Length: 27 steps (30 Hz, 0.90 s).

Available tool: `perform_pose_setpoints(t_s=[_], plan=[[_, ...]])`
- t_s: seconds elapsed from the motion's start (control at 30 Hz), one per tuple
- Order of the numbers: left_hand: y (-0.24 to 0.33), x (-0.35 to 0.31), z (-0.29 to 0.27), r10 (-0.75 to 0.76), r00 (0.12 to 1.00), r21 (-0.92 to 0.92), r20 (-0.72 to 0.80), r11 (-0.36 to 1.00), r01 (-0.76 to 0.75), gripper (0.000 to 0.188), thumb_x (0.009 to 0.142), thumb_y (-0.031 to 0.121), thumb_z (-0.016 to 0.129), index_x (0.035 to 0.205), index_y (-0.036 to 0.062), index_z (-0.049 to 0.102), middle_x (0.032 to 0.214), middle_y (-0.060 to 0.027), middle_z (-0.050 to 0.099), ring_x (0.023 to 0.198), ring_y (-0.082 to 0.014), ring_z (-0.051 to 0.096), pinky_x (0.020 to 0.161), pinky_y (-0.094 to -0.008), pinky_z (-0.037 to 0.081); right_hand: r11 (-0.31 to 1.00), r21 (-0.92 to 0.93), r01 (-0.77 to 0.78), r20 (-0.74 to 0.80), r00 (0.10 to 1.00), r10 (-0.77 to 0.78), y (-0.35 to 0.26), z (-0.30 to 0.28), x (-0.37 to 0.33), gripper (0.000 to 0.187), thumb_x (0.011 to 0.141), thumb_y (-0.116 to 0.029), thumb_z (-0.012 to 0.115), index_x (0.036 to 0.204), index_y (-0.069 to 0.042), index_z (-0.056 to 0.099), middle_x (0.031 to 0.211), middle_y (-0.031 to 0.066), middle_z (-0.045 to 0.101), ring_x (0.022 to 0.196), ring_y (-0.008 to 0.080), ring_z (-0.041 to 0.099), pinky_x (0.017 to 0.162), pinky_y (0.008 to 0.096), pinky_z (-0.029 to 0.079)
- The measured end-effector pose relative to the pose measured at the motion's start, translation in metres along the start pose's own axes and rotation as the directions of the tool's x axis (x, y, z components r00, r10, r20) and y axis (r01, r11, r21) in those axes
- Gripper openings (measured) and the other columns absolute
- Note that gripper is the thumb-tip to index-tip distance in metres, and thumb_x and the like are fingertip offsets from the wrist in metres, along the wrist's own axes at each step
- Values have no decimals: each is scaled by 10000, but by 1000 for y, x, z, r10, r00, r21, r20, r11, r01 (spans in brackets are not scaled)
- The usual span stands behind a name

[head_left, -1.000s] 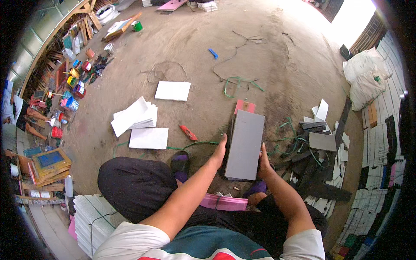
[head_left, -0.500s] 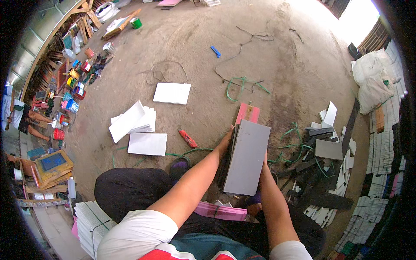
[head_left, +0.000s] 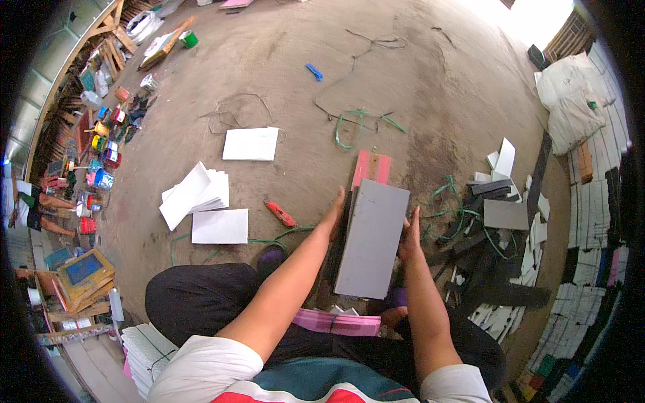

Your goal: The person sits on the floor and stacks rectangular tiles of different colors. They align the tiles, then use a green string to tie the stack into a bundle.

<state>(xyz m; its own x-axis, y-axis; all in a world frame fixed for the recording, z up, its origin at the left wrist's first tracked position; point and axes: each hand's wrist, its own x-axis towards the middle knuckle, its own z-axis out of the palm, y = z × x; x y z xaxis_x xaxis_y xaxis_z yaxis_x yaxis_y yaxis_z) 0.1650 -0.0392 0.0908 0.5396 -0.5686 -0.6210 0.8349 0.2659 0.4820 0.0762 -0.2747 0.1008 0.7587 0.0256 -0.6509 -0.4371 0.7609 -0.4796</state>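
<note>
A stack of grey rectangular sheets (head_left: 373, 238), perhaps foam, stands in front of me. Behind its far end a pink board with a brown strip (head_left: 373, 166) sticks out. My left hand (head_left: 334, 213) is upright along the stack's left side, fingers stretched; whether it touches the sheets I cannot tell. On the other side my right hand (head_left: 410, 236) is open, its fingers pointing up and its thumb side close to the stack's edge. A red cutter-like tool (head_left: 279, 213) lies on the floor left of my left hand. Between my legs is a tied pink bundle (head_left: 336, 322).
White sheets (head_left: 220, 226) lie in piles at the left, with another white sheet (head_left: 250, 144) farther off. Offcuts (head_left: 505, 215) and green twine (head_left: 457, 208) clutter the right. Paint containers (head_left: 104, 178) line the far left, near another person's legs (head_left: 55, 215). White stacks (head_left: 584, 289) edge the right.
My right hand has loosened from the stack and its fingers now stretch upward. My left fingers have straightened too. The whole view has shifted a little, the stack appearing slightly more to the left.
</note>
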Motion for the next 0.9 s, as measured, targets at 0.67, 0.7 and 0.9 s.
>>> perform_pose_setpoints(t_s=[0.67,0.7,0.9], plan=[[-26,-63,7,13,999,101,-40,995,-9,1163,855,882,393,1634,102,22,1679,-150,154,1527,-320,196,1222,-478,212,979,-200,28,8,1000,-27,4,38,-40,883,957,-778,321,1601,-175,287,1607,91,368,1426,318,410,1136,515,368],[-30,-73,19,53,998,143,-40,989,-47,1178,848,882,410,1634,95,20,1678,-153,156,1525,-323,201,1222,-476,211,979,-202,7,-10,1000,-9,9,34,-46,893,950,-786,326,1598,-172,293,1603,93,374,1421,319,415,1134,516,370],[-68,-56,-8,188,981,294,-41,941,-168,1237,829,870,482,1625,48,14,1675,-174,158,1528,-302,201,1222,-459,211,985,-168,42,75,997,-29,30,39,-48,944,923,-815,350,1584,-141,323,1582,141,398,1385,351,444,1109,504,395]])
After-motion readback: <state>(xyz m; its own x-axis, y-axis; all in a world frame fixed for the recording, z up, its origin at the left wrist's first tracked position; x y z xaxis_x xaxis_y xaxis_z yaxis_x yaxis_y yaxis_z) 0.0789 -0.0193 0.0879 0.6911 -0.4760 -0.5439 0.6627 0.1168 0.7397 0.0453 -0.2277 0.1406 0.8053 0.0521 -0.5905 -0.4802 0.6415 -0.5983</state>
